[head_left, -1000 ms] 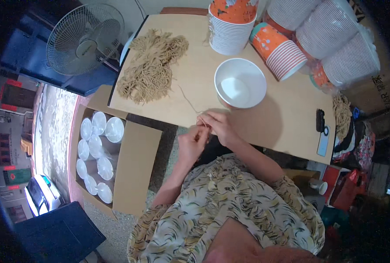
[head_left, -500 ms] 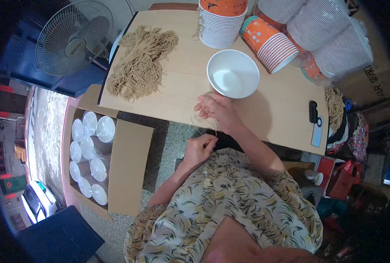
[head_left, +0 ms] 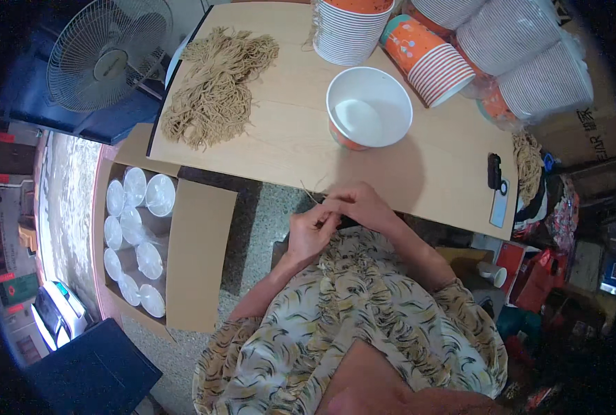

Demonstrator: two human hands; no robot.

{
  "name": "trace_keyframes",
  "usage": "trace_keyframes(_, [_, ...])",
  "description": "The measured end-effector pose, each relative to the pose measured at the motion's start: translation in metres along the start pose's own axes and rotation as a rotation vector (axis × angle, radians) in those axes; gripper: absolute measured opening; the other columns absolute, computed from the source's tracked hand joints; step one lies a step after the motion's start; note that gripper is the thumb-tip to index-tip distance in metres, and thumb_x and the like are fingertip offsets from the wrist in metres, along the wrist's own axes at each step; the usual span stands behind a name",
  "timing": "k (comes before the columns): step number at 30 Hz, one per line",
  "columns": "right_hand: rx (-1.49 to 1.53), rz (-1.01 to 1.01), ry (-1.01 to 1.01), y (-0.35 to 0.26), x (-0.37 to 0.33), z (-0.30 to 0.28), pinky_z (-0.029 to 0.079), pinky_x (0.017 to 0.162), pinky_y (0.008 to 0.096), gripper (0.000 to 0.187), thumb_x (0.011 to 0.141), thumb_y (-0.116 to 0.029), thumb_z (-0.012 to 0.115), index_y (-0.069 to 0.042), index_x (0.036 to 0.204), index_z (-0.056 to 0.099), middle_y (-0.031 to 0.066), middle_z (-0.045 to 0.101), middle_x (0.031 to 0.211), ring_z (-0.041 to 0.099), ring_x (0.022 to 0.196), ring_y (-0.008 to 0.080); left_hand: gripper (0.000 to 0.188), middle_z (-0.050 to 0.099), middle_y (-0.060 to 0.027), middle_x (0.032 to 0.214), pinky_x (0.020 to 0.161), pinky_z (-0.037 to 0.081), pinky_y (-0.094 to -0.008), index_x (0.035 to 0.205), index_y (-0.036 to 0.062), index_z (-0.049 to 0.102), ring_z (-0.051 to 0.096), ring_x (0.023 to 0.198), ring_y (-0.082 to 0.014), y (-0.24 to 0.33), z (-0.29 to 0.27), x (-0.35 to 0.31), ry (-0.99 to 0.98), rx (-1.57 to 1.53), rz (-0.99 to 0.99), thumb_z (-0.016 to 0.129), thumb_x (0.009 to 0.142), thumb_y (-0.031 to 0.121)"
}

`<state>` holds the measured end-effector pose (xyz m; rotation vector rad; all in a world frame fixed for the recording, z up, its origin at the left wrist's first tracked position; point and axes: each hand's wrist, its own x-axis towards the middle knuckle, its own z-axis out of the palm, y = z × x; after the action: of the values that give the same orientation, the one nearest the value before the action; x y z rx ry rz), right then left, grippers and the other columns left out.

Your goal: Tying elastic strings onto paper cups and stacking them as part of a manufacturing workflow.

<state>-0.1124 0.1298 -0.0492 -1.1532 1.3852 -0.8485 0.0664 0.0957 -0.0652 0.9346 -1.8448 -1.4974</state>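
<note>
My left hand [head_left: 310,232] and my right hand [head_left: 358,205] meet at the near edge of the light wooden table [head_left: 432,162], both pinched on a thin tan strand of string [head_left: 313,196] that hangs down toward my patterned shirt. A pile of tan string [head_left: 214,86] lies at the table's far left. An open white-lined paper bowl [head_left: 369,108] stands just beyond my hands.
Stacks of orange-and-white paper bowls [head_left: 353,31] [head_left: 426,57] and bagged stacks [head_left: 522,59] crowd the table's far right. A small black device [head_left: 495,171] lies near the right edge. A cardboard box of clear lids [head_left: 138,235] sits on the floor left. A fan [head_left: 104,52] stands beyond it.
My hands, apart half a second ago with the right one over the table, have come together at the table's near edge on the strand.
</note>
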Motion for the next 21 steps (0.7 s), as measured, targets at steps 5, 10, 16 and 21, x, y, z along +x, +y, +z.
trace_keyframes(5, [0.176, -0.119, 0.234, -0.021, 0.014, 0.011, 0.05, 0.065, 0.0243, 0.02, 0.099, -0.015, 0.061, 0.001, 0.095, 0.071, 0.0001, 0.066, 0.077, 0.061, 0.071, 0.0071, 0.009, 0.073, -0.014, 0.082, 0.062, 0.056, -0.0296, 0.097, 0.0011, 0.073, 0.072, 0.068, -0.019, 0.008, -0.005, 0.001, -0.034, 0.075, 0.024, 0.069, 0.091, 0.006])
trace_keyframes(10, [0.281, -0.186, 0.266, -0.053, 0.028, 0.003, 0.043, 0.055, 0.0198, 0.021, 0.102, -0.015, 0.057, 0.002, 0.1, 0.07, -0.0001, 0.06, 0.073, 0.054, 0.062, 0.0041, 0.015, 0.073, -0.0148, 0.088, 0.067, 0.058, -0.0397, 0.095, 0.0047, 0.074, 0.071, 0.076, -0.0328, -0.013, 0.01, -0.003, -0.258, 0.195, 0.262, 0.071, 0.09, 0.018])
trace_keyframes(16, [0.32, -0.333, 0.366, -0.062, 0.036, -0.005, 0.032, 0.046, 0.0196, 0.02, 0.101, -0.015, 0.059, 0.001, 0.102, 0.071, -0.0035, 0.055, 0.069, 0.038, 0.051, 0.002, 0.015, 0.072, -0.0105, 0.085, 0.066, 0.058, -0.0414, 0.094, 0.0087, 0.073, 0.071, 0.076, -0.0309, -0.025, 0.025, -0.001, -0.422, 0.25, 0.35, 0.068, 0.09, 0.022])
trace_keyframes(21, [0.233, -0.311, 0.388, -0.063, 0.032, -0.01, 0.03, 0.049, 0.0196, 0.017, 0.1, -0.013, 0.061, 0.0, 0.098, 0.072, -0.0055, 0.053, 0.07, 0.037, 0.054, 0.0027, 0.017, 0.072, -0.0079, 0.086, 0.066, 0.058, -0.0422, 0.093, 0.0117, 0.073, 0.07, 0.076, -0.0306, -0.035, 0.036, 0.002, -0.506, 0.314, 0.368, 0.067, 0.09, 0.027])
